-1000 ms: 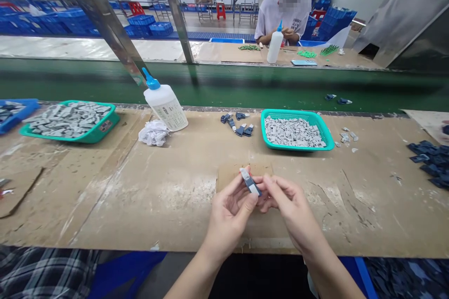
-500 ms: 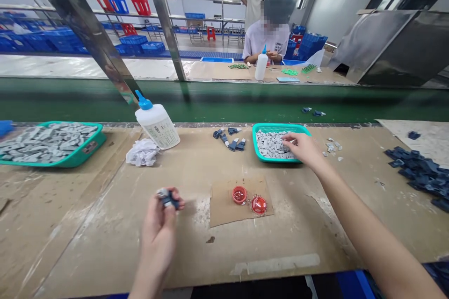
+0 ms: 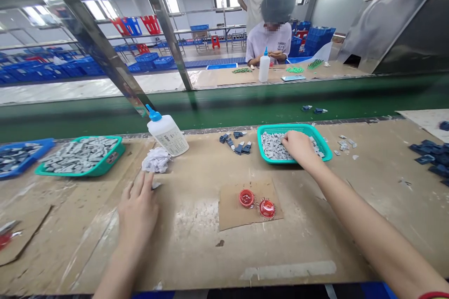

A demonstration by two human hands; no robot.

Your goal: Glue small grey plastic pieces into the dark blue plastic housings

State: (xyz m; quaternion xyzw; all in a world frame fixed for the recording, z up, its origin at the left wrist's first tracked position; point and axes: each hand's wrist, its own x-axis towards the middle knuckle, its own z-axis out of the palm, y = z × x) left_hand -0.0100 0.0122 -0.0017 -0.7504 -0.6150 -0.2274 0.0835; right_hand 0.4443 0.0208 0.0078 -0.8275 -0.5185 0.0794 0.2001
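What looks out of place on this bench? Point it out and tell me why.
A few small light-grey pieces lie loose on the cardboard covering, just right of the teal basket that the right hand reaches into; similar ones are inside, so these look spilled or set aside. The covering is also scuffed with whitish marks.

The right hand (image 3: 300,145) is bunching its fingers at the pale pieces (image 3: 274,146) in a teal basket (image 3: 278,161). The left hand (image 3: 138,202) is pointing toward crumpled white paper (image 3: 156,160), and two round red items (image 3: 246,198) are sitting on cardboard (image 3: 229,218).
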